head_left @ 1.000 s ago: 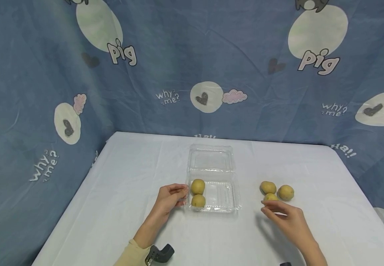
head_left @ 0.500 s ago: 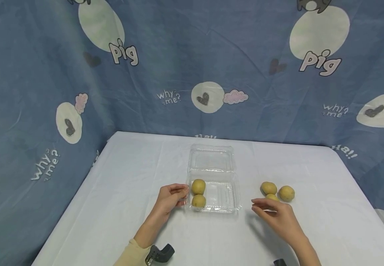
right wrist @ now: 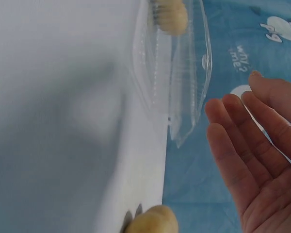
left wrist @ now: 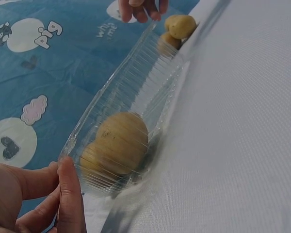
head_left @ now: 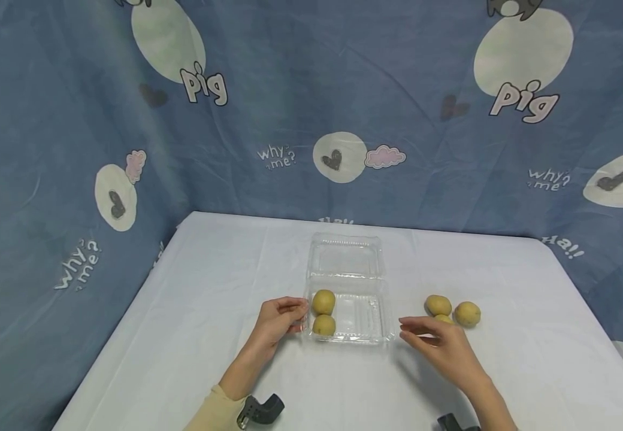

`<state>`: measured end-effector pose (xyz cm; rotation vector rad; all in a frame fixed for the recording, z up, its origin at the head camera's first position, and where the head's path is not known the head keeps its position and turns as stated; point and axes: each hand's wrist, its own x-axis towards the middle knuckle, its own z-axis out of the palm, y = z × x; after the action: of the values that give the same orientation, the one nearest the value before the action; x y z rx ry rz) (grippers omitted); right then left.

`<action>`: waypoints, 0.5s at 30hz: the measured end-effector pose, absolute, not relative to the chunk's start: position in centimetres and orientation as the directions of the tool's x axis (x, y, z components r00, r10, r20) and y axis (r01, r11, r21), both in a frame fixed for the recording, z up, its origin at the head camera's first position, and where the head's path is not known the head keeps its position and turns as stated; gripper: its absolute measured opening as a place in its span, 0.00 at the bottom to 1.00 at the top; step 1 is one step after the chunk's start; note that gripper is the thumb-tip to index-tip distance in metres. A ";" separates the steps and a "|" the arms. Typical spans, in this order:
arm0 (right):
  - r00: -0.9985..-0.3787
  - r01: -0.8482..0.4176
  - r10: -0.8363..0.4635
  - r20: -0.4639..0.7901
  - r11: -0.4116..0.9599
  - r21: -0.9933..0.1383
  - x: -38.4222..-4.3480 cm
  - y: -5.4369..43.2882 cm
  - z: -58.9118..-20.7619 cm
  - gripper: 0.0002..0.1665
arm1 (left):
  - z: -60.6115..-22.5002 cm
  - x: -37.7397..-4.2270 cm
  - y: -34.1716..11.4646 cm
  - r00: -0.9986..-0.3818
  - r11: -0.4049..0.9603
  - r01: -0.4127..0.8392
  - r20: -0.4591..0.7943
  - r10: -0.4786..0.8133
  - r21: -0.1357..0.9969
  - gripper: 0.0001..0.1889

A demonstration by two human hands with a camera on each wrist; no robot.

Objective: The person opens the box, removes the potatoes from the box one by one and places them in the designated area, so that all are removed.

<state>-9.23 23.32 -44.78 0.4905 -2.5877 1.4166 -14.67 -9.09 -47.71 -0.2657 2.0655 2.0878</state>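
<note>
A clear plastic clamshell container [head_left: 362,320] lies on the white table with its lid [head_left: 346,258] folded back. Two potatoes [head_left: 323,302] sit in its left side, one behind the other. At the left rim, my left hand [head_left: 275,323] pinches the plastic between thumb and fingers, plain in the left wrist view. My right hand [head_left: 445,347] hovers just off the container's right front corner. Its fingers [right wrist: 233,150] are loosely bent with nothing between them. Behind that hand lie three potatoes [head_left: 438,305] in a loose group, the nearest partly hidden by it.
A white cloth [head_left: 220,269] covers the table. Blue printed fabric [head_left: 268,108] hangs behind the table and along its left side. Dark wrist straps or mounts [head_left: 263,410] show on both forearms at the front.
My right hand has moved left, away from the three potatoes and up to the container's right front corner. The left hand keeps its grip on the rim. The view has shifted slightly.
</note>
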 end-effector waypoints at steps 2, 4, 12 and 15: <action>-0.931 -0.364 -0.220 0.291 0.482 -0.797 -9.3 23.1 -44.8 0.14 | -47.7 -14.7 -9.1 -0.965 -0.008 -0.263 -0.263 0.010 0.965 0.15; -0.924 -0.379 -0.230 0.304 0.469 -0.798 -9.3 22.9 -44.8 0.14 | -47.7 -14.7 -9.1 -0.964 -0.007 -0.265 -0.265 0.007 0.964 0.15; -0.913 -0.406 -0.244 0.328 0.451 -0.795 -9.5 22.1 -44.6 0.12 | -47.6 -14.6 -9.0 -0.964 -0.012 -0.265 -0.265 0.007 0.964 0.15; -0.908 -0.417 -0.250 0.337 0.441 -0.795 -9.5 21.8 -44.6 0.11 | -47.7 -14.6 -9.0 -0.965 -0.013 -0.262 -0.262 0.011 0.965 0.15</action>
<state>-9.49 21.82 -44.56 0.5892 -2.5185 1.4629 -14.55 -9.02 -47.69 -0.2674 2.0606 2.0906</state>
